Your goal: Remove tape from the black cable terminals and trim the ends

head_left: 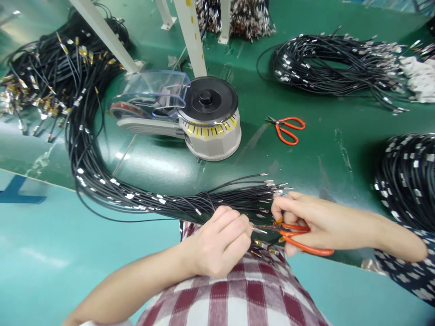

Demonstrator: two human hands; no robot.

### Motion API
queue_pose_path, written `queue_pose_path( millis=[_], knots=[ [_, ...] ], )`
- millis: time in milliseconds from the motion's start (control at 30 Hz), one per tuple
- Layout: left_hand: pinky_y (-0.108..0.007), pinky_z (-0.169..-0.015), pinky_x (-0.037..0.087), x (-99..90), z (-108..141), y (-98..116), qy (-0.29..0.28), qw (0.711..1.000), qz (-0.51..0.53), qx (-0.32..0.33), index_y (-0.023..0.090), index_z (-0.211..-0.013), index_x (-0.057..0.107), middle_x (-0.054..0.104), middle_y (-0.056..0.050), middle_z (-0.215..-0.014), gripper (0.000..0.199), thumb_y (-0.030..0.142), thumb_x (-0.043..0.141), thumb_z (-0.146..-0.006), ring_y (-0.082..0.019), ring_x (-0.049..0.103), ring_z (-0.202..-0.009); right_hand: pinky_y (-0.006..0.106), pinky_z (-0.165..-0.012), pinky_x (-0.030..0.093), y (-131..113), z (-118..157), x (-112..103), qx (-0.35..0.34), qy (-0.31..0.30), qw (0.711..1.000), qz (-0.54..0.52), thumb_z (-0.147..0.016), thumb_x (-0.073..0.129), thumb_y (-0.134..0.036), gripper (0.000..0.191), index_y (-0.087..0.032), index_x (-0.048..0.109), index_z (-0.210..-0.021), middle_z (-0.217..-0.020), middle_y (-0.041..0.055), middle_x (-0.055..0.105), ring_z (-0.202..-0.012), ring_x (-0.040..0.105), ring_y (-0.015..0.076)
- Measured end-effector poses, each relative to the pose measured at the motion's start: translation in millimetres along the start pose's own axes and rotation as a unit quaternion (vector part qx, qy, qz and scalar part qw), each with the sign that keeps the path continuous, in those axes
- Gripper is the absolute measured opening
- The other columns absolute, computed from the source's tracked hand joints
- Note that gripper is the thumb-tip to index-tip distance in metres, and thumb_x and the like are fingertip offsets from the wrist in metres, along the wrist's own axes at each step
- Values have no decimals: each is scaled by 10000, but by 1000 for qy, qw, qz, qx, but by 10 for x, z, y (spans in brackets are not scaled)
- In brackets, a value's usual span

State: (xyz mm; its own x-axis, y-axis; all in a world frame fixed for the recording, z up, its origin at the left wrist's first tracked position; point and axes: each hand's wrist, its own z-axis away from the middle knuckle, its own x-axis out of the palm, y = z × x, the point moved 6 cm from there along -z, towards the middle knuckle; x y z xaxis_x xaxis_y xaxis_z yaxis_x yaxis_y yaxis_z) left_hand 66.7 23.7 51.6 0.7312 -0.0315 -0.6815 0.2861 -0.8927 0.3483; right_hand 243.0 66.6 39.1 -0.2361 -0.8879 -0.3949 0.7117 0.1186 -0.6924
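Note:
My left hand [220,242] is closed at the front edge of the table, its fingers pinched round the end of a black cable. Orange-handled scissors [306,244] sit in my right hand [316,219], with their blades pointing left towards my left fingertips. Just behind both hands lies a long bundle of black cables [176,203] with white labels. The bundle's metal-tipped ends [272,188] reach my right fingers, and it curves away to the left. A few tips with yellow tape [261,245] show below the scissors, between my hands.
A round tape dispenser [212,117] stands behind the bundle, beside white metal posts [192,40]. Another orange pair of scissors [288,129] lies on the green table [322,167]. Coiled cables [326,65] are at the back right, and more [411,176] at the right edge.

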Motion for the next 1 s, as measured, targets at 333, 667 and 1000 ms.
queue_pose_path(
  millis=[333,667,1000],
  knots=[
    [-344,-616,451,-3,-17,6,-6,1000,8,0,114,-737,588,639,-107,-741,283,59,417,-955,-197,568,-695,268,-651,346,-71,18,-31,-26,18,997,68,-835,617,-335,174,-252,480,-901,-614,-49,559,-641,490,174],
    [-343,-584,455,15,3,33,3,1000,-4,14,117,-694,593,643,-116,-722,276,56,451,-922,-210,567,-697,264,-607,322,-30,1,13,-9,-4,998,54,-863,579,-333,186,-251,415,-831,-616,-33,508,-731,472,205],
    [-345,-620,454,-17,-25,10,9,1000,2,6,125,-704,583,622,-101,-725,305,61,412,-948,-198,562,-691,271,-664,354,-19,39,-44,-18,23,997,65,-842,630,-378,208,-255,471,-894,-601,-50,546,-689,502,186]
  ],
)
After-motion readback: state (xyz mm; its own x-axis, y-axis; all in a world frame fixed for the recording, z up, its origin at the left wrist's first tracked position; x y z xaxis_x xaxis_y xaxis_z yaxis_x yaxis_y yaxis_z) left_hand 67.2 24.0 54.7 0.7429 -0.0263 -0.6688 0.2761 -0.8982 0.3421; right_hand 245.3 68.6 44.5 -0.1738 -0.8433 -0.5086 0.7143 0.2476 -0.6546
